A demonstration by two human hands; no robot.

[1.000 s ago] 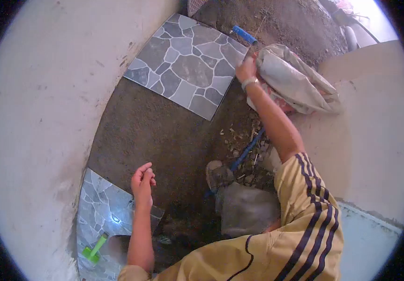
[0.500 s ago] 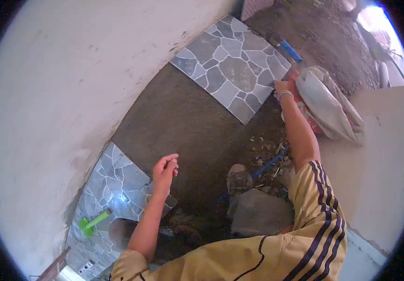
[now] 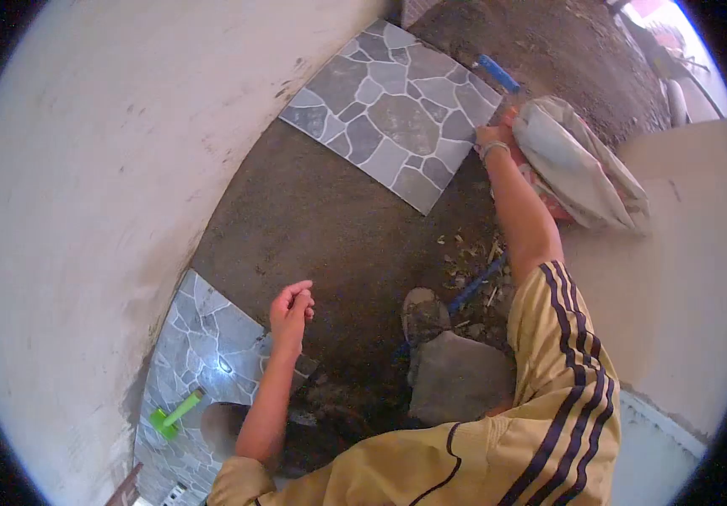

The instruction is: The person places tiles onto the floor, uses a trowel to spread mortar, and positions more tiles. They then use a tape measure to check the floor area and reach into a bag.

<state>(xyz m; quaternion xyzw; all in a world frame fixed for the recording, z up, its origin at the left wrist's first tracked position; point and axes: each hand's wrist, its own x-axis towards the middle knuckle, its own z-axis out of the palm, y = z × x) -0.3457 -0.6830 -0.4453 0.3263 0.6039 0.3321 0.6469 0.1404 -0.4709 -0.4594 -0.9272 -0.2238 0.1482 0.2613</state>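
Note:
My right hand (image 3: pixel 496 137) is at the right corner of a grey stone-patterned tile (image 3: pixel 401 122), beside a pale, red-marked sack (image 3: pixel 574 160). Its fingers are partly hidden, so I cannot make out whether they grip the tile edge or the sack. My left hand (image 3: pixel 293 310) hangs over the dark soil with its fingers curled and closed, and what it holds, if anything, is too small to name. Below and left of it lie patterned tiles (image 3: pixel 203 325) along the wall. A green mallet (image 3: pixel 180 413) rests on them.
A blue roller-like object (image 3: pixel 498 74) lies beyond the tile's right corner. Debris and a blue bar (image 3: pixel 477 285) are near my shoe (image 3: pixel 424 316). The pale wall (image 3: pixel 102 169) curves along the left, and another wall (image 3: pixel 675 253) stands at the right.
The camera view has shifted, so the tile, sack and blue object appear farther left and higher. Both hands keep nearly the same places relative to the things around them.

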